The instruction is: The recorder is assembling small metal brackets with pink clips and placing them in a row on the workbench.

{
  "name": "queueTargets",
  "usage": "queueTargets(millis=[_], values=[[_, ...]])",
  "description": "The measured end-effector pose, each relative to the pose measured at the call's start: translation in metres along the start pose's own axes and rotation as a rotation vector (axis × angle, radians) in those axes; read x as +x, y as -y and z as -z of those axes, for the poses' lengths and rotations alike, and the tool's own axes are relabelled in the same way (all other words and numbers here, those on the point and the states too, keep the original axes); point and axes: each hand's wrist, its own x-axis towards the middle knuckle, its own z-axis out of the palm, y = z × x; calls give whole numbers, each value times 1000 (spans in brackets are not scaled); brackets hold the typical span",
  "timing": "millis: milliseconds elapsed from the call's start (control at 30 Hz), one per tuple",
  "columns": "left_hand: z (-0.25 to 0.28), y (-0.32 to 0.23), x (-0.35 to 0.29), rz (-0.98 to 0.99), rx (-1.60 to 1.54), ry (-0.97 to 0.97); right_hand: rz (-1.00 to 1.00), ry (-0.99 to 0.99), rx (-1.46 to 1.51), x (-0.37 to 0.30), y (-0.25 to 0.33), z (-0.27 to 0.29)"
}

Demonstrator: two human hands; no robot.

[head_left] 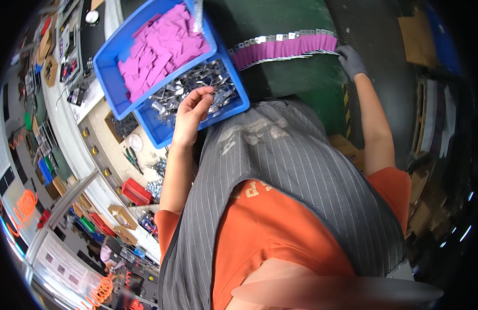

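My left hand (195,111) is bare and held over a blue bin (166,135) of small shiny metal pieces (169,98). Its thumb and fingertips are pinched together; what they hold, if anything, is too small to make out. My right hand (352,62), in a grey glove, is at the right end of a long row of pink strips (285,49) with metal tabs along their far edge. Its fingers are close together and bent against the last strip; their grip is partly hidden. The row stands on a dark green surface (280,82).
Another blue bin (109,77), heaped with loose pink strips (166,46), overlaps the far side of the metal-piece bin. To the left, a bench carries pliers (132,159), a red tray (136,192) and small parts. Cardboard (412,39) is at the far right.
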Motion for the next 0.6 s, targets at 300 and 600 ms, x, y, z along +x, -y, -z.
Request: queueTargets(millis=[300, 600], values=[[65, 6, -31, -95, 40, -316, 431, -135, 248, 14, 213, 60], [66, -13, -32, -329, 187, -287, 725, 648, -673, 21, 393, -61]])
